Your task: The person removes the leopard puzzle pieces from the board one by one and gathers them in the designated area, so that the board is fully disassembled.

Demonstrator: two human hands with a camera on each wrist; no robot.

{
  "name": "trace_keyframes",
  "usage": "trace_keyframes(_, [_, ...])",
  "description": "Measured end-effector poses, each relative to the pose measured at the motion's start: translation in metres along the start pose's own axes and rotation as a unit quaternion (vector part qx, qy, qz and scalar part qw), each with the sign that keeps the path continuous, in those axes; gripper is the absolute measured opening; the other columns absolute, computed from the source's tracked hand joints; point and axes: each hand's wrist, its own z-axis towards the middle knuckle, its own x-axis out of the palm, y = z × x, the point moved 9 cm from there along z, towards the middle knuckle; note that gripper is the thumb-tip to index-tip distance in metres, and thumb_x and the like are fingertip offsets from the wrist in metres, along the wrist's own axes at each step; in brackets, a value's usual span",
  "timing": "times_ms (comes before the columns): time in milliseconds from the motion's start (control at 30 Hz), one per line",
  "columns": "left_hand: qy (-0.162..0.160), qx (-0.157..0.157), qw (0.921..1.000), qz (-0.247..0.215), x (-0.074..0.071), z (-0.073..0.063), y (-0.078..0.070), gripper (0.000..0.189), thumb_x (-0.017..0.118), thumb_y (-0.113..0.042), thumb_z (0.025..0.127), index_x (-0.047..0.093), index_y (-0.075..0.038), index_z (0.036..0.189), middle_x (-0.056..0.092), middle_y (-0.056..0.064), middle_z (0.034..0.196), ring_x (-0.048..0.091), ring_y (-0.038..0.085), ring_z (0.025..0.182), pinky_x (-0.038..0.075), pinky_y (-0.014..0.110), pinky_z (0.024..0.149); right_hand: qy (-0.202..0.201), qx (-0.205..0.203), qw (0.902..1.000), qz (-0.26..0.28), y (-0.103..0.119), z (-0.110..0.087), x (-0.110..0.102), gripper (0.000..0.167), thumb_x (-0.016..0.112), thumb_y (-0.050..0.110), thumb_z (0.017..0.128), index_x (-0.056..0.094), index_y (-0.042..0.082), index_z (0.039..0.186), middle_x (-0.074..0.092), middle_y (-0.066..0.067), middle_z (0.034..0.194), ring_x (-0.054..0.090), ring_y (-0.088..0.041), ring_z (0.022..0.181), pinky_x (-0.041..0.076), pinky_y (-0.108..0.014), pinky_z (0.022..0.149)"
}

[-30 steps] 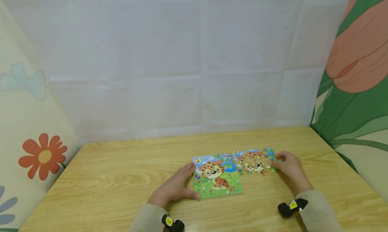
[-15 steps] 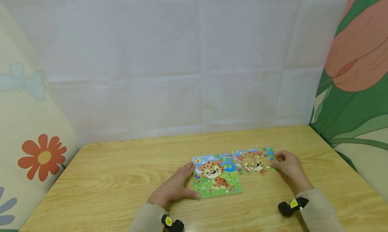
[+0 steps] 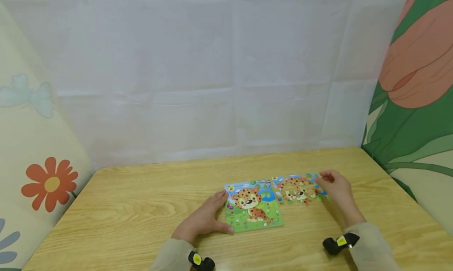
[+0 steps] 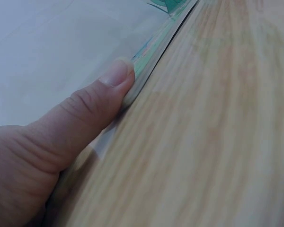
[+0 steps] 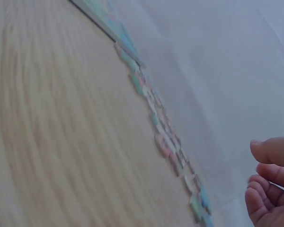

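A square puzzle board (image 3: 251, 208) with a spotted leopard cub on grass lies flat on the wooden table. My left hand (image 3: 205, 216) rests at its left side, fingers at the upper left corner and straight thumb at the lower left corner. In the left wrist view the thumb (image 4: 99, 97) presses on the board's edge. Right of the board, loose puzzle pieces (image 3: 295, 190) lie together, forming a cub's face and blue sky. My right hand (image 3: 336, 190) hovers at their right end. In the right wrist view its fingers (image 5: 260, 196) are loosely curled, thumb apart, with nothing between them.
The wooden table (image 3: 141, 208) extends to both sides and in front of the board. A white cloth (image 3: 198, 74) hangs behind its back edge. Painted panels with a red flower (image 3: 51, 183) and a large pink tulip (image 3: 417, 66) stand at the sides.
My right hand has let go of the right-end pieces and risen slightly, uncovering a blue piece there. The left hand and the board have stayed in place.
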Motion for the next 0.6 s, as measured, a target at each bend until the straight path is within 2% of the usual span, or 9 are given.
trace_keyframes(133, [0.0, 0.002, 1.0, 0.001, 0.0, 0.0, 0.0, 0.108, 0.078, -0.048, 0.063, 0.024, -0.002, 0.145, 0.014, 0.013, 0.154, 0.01, 0.034, 0.141, 0.012, 0.051, 0.114, -0.005, -0.005, 0.9998, 0.016, 0.009, -0.001, 0.0, 0.039, 0.06, 0.023, 0.09, 0.054, -0.005, 0.117, 0.059, -0.02, 0.106, 0.055, -0.03, 0.097, 0.046, -0.026, 0.072])
trace_keyframes(267, [0.001, 0.002, 1.0, 0.003, 0.0, 0.0, 0.0, 0.108, 0.078, -0.048, 0.064, 0.024, -0.002, 0.145, 0.015, 0.013, 0.154, 0.011, 0.034, 0.141, 0.013, 0.051, 0.114, -0.002, -0.011, 0.9994, 0.031, 0.018, -0.001, 0.002, 0.039, 0.06, 0.022, 0.09, 0.054, -0.005, 0.117, 0.059, -0.018, 0.105, 0.055, -0.028, 0.096, 0.046, -0.024, 0.072])
trace_keyframes(467, [0.001, 0.001, 1.0, 0.001, -0.001, 0.0, -0.001, 0.108, 0.078, -0.048, 0.064, 0.024, -0.002, 0.145, 0.015, 0.013, 0.154, 0.011, 0.034, 0.141, 0.013, 0.052, 0.114, 0.007, -0.033, 0.9979, 0.055, 0.035, -0.004, 0.009, 0.036, 0.062, 0.018, 0.088, 0.055, -0.006, 0.114, 0.06, -0.016, 0.101, 0.056, -0.019, 0.087, 0.048, -0.02, 0.068])
trace_keyframes(600, [0.002, -0.001, 1.0, 0.001, 0.0, 0.0, 0.0, 0.108, 0.078, -0.048, 0.064, 0.024, -0.002, 0.145, 0.015, 0.013, 0.154, 0.011, 0.034, 0.141, 0.013, 0.051, 0.114, 0.021, -0.035, 0.9971, 0.064, 0.043, -0.006, 0.015, 0.037, 0.062, 0.018, 0.088, 0.054, -0.005, 0.116, 0.059, -0.015, 0.103, 0.055, -0.019, 0.09, 0.048, -0.02, 0.069])
